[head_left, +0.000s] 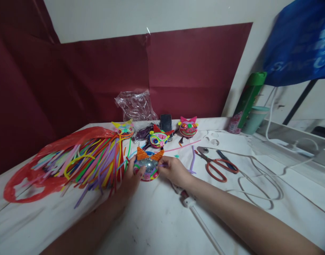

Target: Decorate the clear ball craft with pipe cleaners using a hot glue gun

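A round craft head point(149, 165) with orange ears, a clear domed middle and a coloured rim is held above the table's middle. My left hand point(134, 177) grips its left side, thumb on the front. At its right side, my right hand point(170, 168) pinches a short purple strip point(163, 165) against the rim. Just behind stands a yellow craft head with red ears point(158, 139). Farther back sit a pink one point(188, 127) and one with yellow ears point(123, 129). A glue gun point(187, 200) lies beneath my right forearm.
Many coloured fuzzy strips point(90, 163) lie on a red plastic bag point(16, 187) at the left. Orange-handled scissors point(215, 170), a dark-handled tool point(227, 160) and a looped cable point(279, 189) lie at right. A phone point(166, 123) and clear plastic point(137, 106) are behind.
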Available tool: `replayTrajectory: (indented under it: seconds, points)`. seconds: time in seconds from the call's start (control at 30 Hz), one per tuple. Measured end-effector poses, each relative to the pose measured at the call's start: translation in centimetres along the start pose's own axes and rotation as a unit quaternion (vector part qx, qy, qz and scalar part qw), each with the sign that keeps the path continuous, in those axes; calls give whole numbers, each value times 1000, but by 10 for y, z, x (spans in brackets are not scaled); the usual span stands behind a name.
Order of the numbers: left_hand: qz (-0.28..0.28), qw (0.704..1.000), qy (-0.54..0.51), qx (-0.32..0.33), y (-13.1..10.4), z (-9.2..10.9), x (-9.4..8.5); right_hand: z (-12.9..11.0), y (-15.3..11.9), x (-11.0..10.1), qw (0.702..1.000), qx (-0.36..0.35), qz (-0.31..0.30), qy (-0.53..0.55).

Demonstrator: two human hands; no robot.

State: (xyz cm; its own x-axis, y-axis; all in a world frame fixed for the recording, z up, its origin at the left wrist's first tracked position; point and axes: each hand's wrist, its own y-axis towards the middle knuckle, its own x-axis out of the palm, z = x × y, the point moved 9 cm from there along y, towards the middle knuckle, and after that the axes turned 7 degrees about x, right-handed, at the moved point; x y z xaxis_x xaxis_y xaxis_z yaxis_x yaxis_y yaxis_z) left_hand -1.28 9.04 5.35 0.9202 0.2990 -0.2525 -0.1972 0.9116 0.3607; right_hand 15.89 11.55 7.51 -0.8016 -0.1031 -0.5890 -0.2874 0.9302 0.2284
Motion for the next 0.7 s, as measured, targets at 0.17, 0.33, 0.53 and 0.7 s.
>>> replayTrajectory:
  seconds: [0.17,0.33,0.53,0.7]
  points:
    - [-17,1000,-4,-5,-2,4,8,1,-1,2,1000,2,1,13]
    - [-21,1000,-15,-10,0,-1,7,4,1,-1,999,-7,3,48]
    - [-26,999,-42,-24,0,6,5,8,5,-4,996,-9,5,86]
    - [-33,999,-39,-20,-2,4,7,8,5,-3,995,-5,6,102]
